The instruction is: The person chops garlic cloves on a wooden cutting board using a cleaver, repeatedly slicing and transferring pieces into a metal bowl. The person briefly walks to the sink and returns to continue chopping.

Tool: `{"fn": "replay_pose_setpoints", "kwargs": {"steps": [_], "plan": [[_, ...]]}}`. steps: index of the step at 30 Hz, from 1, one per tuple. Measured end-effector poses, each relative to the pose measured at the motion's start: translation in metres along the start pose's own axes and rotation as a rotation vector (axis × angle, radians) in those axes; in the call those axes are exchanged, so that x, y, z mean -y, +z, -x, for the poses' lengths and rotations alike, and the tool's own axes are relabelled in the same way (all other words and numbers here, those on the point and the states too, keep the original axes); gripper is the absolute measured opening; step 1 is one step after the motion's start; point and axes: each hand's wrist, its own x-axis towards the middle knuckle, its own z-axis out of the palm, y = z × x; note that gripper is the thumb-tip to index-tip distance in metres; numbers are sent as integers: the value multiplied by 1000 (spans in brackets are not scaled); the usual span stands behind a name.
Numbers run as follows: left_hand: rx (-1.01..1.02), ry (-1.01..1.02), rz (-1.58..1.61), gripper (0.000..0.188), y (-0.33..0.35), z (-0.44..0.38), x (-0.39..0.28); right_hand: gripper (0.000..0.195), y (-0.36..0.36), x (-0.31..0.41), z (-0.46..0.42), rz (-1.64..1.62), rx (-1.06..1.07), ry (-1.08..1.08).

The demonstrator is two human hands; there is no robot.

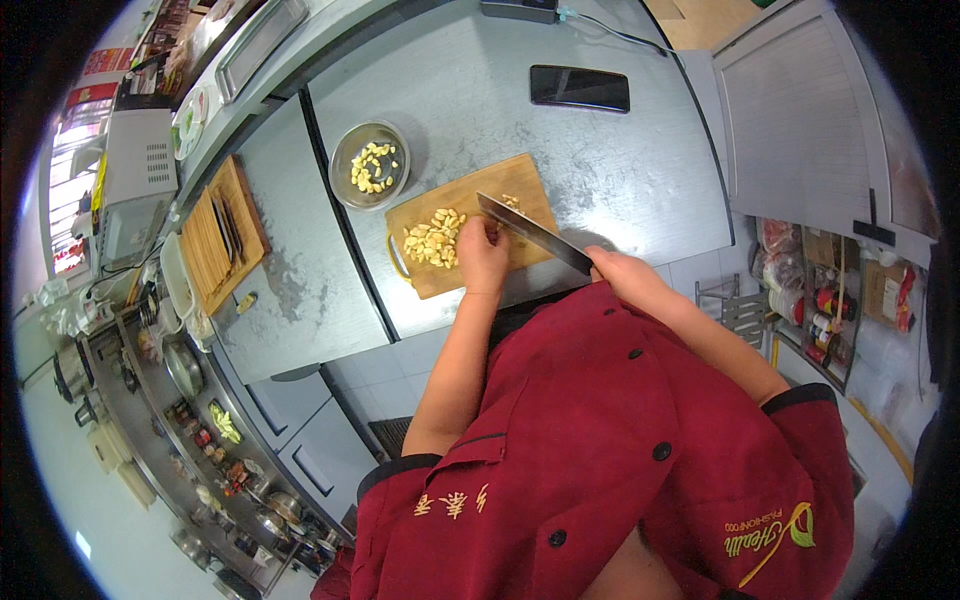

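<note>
In my right hand (628, 274) is the handle of a kitchen knife (534, 229). Its blade slants across the wooden cutting board (499, 178). My left hand (481, 253) rests on the board just left of the blade with its fingers curled down; whether a clove is under the fingertips is hidden. Against that hand's left side lies a heap of peeled garlic cloves (433, 240). Small cut garlic pieces (511, 201) lie beyond the blade. Behind the board's left end stands a round bowl (335, 166) with more cloves inside.
A black smartphone (580, 88) lies at the back of the metal counter (457, 97), near a dark box (519, 9) with a cable. To the left, a second wooden board (251, 217) carries dark blades. Shelves with pots (285, 506) stand at lower left.
</note>
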Motion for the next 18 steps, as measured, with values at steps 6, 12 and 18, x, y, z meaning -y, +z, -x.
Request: {"fn": "replay_pose_setpoints", "kwargs": {"steps": [6,12,18], "plan": [[27,-233,475,12,-7,7,13,25,-2,2,-2,-103,-39,54],[22,-436,1194,17,-59,-11,2,33,11,-16,-4,-78,-102,20],[-290,-183,736,25,-114,-69,45,32,12,-13,-5,-63,-120,-4]]}}
